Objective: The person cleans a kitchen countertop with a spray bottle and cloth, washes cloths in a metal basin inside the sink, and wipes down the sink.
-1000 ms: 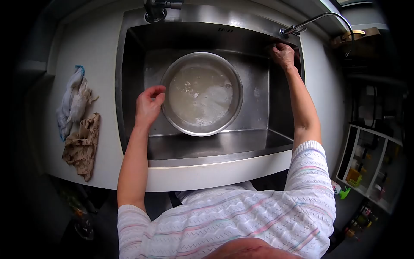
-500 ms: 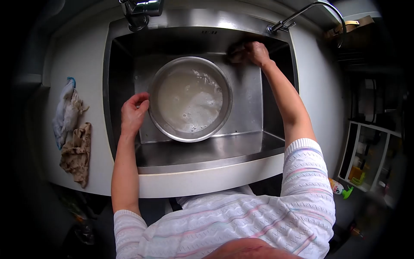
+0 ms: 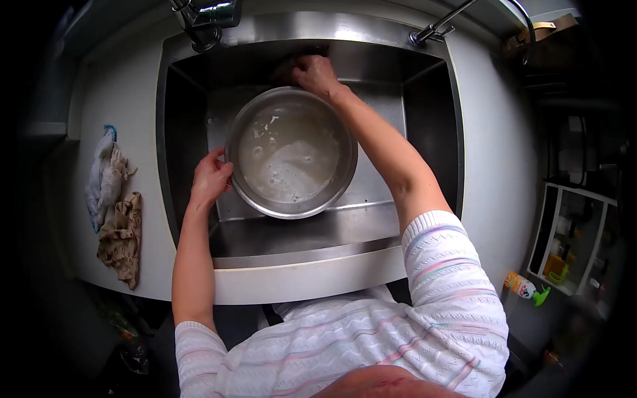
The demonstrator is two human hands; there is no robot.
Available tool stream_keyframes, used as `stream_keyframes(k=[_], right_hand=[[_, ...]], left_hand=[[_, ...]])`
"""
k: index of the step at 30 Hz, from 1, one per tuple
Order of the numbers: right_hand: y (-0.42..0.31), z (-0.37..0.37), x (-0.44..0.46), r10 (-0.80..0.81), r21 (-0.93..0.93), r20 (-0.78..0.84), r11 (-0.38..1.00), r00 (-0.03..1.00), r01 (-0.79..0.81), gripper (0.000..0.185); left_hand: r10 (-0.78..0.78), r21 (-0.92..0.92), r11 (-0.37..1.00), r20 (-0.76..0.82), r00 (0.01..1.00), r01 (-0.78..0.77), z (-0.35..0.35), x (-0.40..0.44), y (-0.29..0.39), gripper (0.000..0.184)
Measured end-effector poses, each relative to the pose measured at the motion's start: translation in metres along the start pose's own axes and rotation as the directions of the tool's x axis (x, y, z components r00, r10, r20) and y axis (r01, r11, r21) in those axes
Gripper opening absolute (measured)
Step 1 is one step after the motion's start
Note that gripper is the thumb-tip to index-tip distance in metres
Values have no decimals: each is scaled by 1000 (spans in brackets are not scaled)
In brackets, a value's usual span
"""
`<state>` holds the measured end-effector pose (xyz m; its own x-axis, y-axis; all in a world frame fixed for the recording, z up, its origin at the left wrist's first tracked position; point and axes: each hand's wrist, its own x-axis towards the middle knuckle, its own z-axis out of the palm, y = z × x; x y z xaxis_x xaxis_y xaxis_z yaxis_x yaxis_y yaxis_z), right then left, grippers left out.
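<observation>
A round steel basin [image 3: 233, 189] stands in the sink [image 3: 375, 229], holding cloudy, sudsy water. My left hand [image 3: 211, 178] grips its left rim between thumb and fingers. Behind the basin, my right hand [image 3: 317, 74] is closed and pressed toward the back wall of the sink. A brownish cloth [image 3: 285, 70] shows dimly under its fingers; most of it lies in shadow and behind the hand.
A tap [image 3: 206, 30] rises at the back left and a thin curved spout [image 3: 431, 33] at the back right. Crumpled white [image 3: 104, 172] and brown cloths [image 3: 121, 239] lie on the left counter. A spray bottle [image 3: 524, 288] and an open drawer [image 3: 570, 239] are at the right.
My right hand has swept left along the back of the sink with the cloth, from the right corner to behind the basin. My left hand has shifted slightly onto the basin's rim.
</observation>
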<state>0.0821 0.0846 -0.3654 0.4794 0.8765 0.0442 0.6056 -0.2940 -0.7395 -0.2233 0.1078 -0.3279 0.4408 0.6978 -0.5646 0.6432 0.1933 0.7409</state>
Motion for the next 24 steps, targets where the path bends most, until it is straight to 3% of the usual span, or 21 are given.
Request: stream_keyframes(k=[4,6,7,9,11,13,16,19,22,23,24], right_hand=[[-34,-57,-45,-206,-23,-43,979,978,205,23],[-47,-67,-75,-345,-39,-99,939,933,343,23],[-50,-66,-93,-293,41,-77,954,953,296,22],[-58,-53,-124,-269,105,-47,956,962,272,21],[-52,-17,-140,-342,114,-17,933,939,342,23],[-46,29,-141,-422,-24,66,905,904,424,26],[-45,76,-144,-282,-106,362,934,888,340,28],[-34,60,-132,-89,56,568,996,818,70,29],[-33,-38,-104,110,90,380,984,918,-155,26],[-27,-67,-94,71,46,241,995,968,-84,23],[-17,-94,-82,-134,-170,118,973,984,153,21]], left_hand=[[-3,48,999,17,1000,3,4,4,-5,47],[13,-60,998,45,999,-10,3,2,0,47],[20,-115,993,58,998,-13,4,0,2,47],[49,-142,989,66,997,-39,5,-1,5,47],[76,-189,980,72,995,-61,6,-3,6,46],[102,-253,964,84,991,-78,7,-3,7,45],[113,-287,955,104,988,-79,6,-3,6,46],[130,-326,941,108,986,-89,6,-5,9,46],[129,-316,944,102,986,-91,5,-3,8,46],[127,-306,948,90,988,-94,5,-3,7,46],[127,-292,951,79,989,-98,5,-4,8,46]])
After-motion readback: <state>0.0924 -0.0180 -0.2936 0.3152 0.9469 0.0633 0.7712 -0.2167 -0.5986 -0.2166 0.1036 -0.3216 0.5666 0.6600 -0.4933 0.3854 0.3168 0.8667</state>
